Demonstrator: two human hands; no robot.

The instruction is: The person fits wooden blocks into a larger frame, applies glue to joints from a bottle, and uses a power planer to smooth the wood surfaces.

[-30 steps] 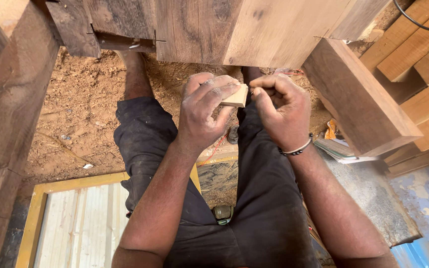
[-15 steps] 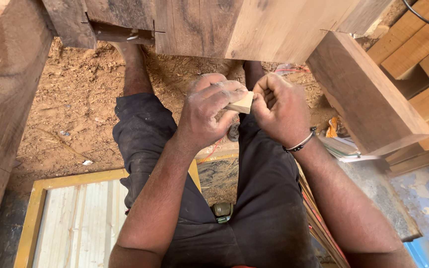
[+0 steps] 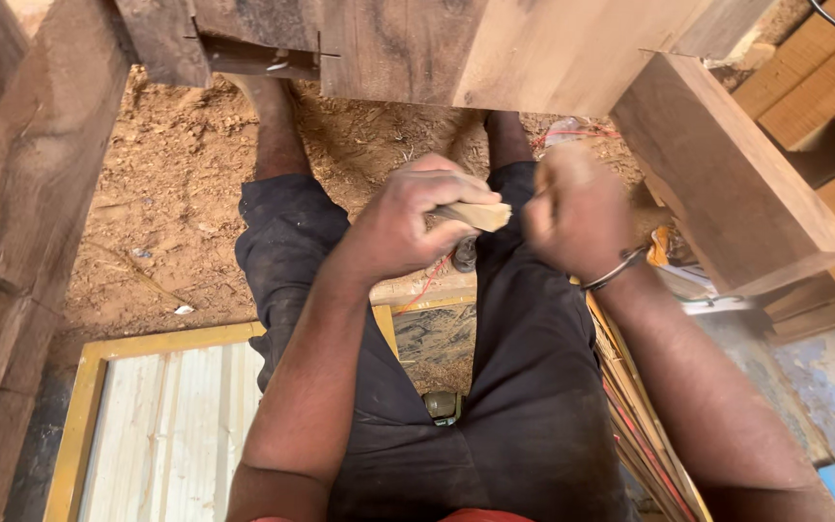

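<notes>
Wood block (image 3: 475, 215) gripped at the centre of the frame.
The left hand (image 3: 408, 227) curls its fingers around it; the right hand (image 3: 577, 217), blurred beside it, looks closed, though I cannot tell on what.

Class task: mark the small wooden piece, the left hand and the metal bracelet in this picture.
small wooden piece (image 3: 483, 215), head view, on its pale free end.
left hand (image 3: 416, 222), head view, on the knuckles.
metal bracelet (image 3: 614, 272), head view, on the band at the wrist.
</notes>
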